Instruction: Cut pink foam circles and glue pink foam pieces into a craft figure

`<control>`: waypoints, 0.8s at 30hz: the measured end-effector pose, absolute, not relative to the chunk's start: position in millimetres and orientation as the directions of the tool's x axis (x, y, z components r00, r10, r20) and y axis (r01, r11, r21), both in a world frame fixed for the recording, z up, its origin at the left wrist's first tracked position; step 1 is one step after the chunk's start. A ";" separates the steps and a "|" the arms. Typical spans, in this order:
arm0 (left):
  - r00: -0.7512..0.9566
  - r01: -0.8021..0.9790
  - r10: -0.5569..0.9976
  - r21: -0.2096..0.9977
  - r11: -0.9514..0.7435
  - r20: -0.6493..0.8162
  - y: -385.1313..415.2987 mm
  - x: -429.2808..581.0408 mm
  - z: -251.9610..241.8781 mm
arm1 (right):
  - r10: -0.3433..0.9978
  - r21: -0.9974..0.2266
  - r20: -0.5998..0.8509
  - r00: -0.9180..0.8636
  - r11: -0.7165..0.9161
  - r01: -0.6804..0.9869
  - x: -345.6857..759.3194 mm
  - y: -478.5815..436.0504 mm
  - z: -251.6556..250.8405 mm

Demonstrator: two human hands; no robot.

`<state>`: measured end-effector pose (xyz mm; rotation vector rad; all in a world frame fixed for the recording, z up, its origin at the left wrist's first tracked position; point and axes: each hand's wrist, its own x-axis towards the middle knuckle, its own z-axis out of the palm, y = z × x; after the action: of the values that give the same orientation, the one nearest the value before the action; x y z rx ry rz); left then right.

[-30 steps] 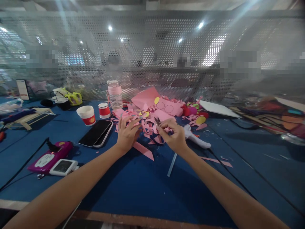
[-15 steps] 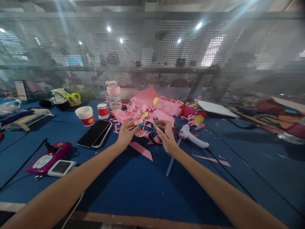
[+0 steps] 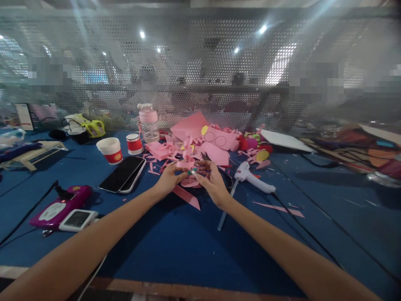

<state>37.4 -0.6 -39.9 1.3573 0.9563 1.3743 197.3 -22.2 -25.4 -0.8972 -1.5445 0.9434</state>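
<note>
Before a heap of pink paper scraps (image 3: 159, 149), the left hand (image 3: 166, 183) pinches a curled pink paper piece (image 3: 184, 164), and the right hand (image 3: 216, 186) has its bent fingers right at the same piece, though I cannot tell whether they grip it (a dark pointed tip (image 3: 204, 156) beside them may be scissors). On the blue table (image 3: 194, 246), a white hot glue gun (image 3: 258, 183) lies to the right of the hands, while a smartphone (image 3: 119, 175) and stacked paper cups (image 3: 109, 148) are to their left.
</note>
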 end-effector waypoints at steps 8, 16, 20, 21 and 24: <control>0.107 0.045 0.911 0.913 -0.405 0.399 2.2 39.4 -56.7 | 0.856 -0.866 0.492 -0.156 0.463 -0.187 202.6 -19.7 -6.0; 0.264 0.295 0.820 0.767 -0.570 0.508 -1.5 38.6 -54.1 | 0.932 -0.905 0.353 -0.084 0.317 -0.282 199.0 -18.2 -1.2; 0.309 0.305 0.828 0.776 -0.552 0.467 -4.3 39.8 -51.8 | 0.938 -0.909 0.340 -0.070 0.308 -0.279 198.4 -20.6 1.2; 0.316 0.308 0.831 0.779 -0.546 0.458 -5.0 40.4 -51.1 | 0.935 -0.909 0.346 -0.076 0.314 -0.276 198.2 -21.4 2.2; 0.334 0.291 0.825 0.782 -0.551 0.457 -6.7 41.9 -48.5 | 0.933 -0.909 0.349 -0.086 0.315 -0.271 197.4 -23.7 5.5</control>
<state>41.9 -6.7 -48.5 2.0171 0.9745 1.1822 197.4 -23.7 5.5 -0.7069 -1.2553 1.1554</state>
